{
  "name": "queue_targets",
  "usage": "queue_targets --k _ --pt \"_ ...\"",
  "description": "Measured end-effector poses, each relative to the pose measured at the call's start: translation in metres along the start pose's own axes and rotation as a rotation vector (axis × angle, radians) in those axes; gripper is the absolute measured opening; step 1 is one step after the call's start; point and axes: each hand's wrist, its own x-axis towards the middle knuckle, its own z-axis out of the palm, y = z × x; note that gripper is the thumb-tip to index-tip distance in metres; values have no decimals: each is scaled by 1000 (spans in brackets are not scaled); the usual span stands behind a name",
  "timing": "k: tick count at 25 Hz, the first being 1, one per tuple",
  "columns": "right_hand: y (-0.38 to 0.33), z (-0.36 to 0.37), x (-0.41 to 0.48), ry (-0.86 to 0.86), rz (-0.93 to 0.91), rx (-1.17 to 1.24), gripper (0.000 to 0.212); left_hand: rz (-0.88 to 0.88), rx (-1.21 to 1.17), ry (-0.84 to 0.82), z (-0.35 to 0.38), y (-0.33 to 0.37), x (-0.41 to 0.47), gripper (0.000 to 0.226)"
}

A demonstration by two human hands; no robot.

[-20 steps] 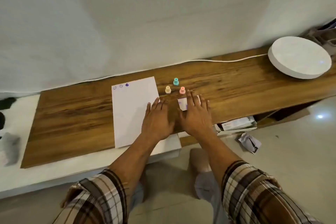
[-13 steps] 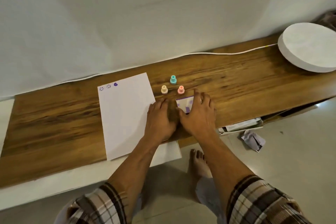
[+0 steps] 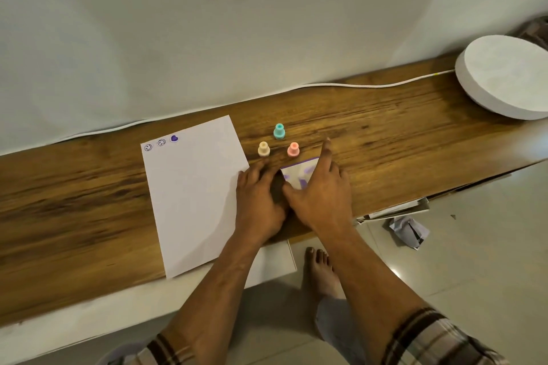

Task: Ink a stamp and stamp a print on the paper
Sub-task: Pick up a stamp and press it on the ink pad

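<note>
A white paper sheet point(image 3: 192, 192) lies on the wooden table point(image 3: 400, 139), with two smiley prints and a purple heart print point(image 3: 174, 138) at its far left corner. Three small stamps stand beyond my hands: teal point(image 3: 279, 131), cream point(image 3: 263, 148) and pink point(image 3: 293, 149). A white ink pad point(image 3: 298, 173) with purple marks lies just below the pink stamp. My left hand point(image 3: 258, 201) rests flat at the paper's right edge. My right hand point(image 3: 321, 192) lies partly over the ink pad, index finger stretched toward the pink stamp, holding nothing.
A round white disc point(image 3: 504, 77) sits at the table's far right, with a white cable point(image 3: 355, 86) running along the wall. Below the table edge are a white box point(image 3: 397, 209), crumpled paper point(image 3: 409, 231) on the floor, and my bare foot point(image 3: 318, 270).
The camera shifted, so the table sits differently in view. My right hand has lifted its index finger forward toward the pink stamp and uncovered more of the ink pad. My left hand stays put.
</note>
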Motion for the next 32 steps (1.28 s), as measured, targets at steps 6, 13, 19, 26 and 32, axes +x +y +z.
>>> queue_targets --k 6,13,19,26,32 --pt "21 -16 21 143 114 125 113 20 20 -2 -4 -1 -1 74" --pt "47 -15 44 120 188 55 110 -18 -125 102 -19 -3 -2 64" --pt "44 -18 43 136 176 69 98 -84 66 324 -27 8 25 55" --pt "10 -18 33 131 -115 303 40 -62 8 292 -21 4 54 37" --pt "-7 -2 30 17 -70 420 30 -55 -112 294 -25 8 41 34"
